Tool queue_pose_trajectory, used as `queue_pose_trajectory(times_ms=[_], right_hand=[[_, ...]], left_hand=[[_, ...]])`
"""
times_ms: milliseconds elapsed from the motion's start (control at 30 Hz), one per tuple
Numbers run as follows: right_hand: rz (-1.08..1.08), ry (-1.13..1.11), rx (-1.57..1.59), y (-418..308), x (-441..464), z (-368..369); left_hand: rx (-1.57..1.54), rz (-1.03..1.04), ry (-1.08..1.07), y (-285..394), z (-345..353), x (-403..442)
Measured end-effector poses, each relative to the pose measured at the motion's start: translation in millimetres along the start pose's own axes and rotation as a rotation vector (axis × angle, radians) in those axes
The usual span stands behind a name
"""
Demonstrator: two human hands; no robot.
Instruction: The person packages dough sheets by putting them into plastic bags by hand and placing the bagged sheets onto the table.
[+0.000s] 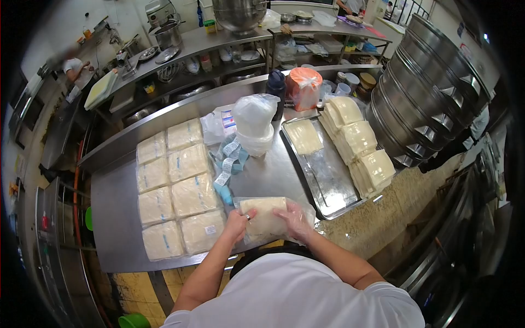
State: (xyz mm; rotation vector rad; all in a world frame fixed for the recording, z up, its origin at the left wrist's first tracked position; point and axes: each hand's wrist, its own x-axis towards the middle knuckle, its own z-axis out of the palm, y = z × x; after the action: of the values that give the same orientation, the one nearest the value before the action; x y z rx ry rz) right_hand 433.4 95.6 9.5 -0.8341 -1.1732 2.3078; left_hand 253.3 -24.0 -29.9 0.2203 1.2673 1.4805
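Between my hands, at the table's front edge, is a stack of pale square sheets (264, 214) in a clear plastic bag. My left hand (238, 224) grips its left side, a ring on one finger. My right hand (296, 220), in a clear glove, is closed on its right side. To the left lie several bagged stacks (192, 194) in two columns. A metal tray (333, 198) on the right holds one small stack (303, 136) and a row of unbagged stacks (358, 139). Blue-and-white label strips (228, 163) lie just beyond my left hand.
Behind the label strips are white plastic bags (255, 117), a dark bottle (276, 90) and an orange bag (304, 87). Tall stacked metal steamers (424, 93) stand at the right. A person (78, 71) is at the far left; others are in the background.
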Motion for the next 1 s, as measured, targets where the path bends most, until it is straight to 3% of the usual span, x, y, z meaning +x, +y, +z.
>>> queue_pose_trajectory(times_ms=[100,300,600,900,1000], right_hand=[[-0.094,0.002,-0.192,-5,-3,-12],[-0.206,0.262,-0.569,-23,-13,-13],[-0.238,0.389,-0.462,-39,-24,-6],[-0.336,0.426,-0.673,-33,-22,-16],[-0.367,0.470,-0.762,-33,-21,-17]], left_hand=[[-0.027,0.027,-0.018,-8,3,-2],[0.036,0.052,-0.002,-8,8,-3],[0.509,0.307,0.119,7,29,-18],[0.620,0.280,0.204,17,46,-34],[0.631,0.420,0.158,12,47,-36]])
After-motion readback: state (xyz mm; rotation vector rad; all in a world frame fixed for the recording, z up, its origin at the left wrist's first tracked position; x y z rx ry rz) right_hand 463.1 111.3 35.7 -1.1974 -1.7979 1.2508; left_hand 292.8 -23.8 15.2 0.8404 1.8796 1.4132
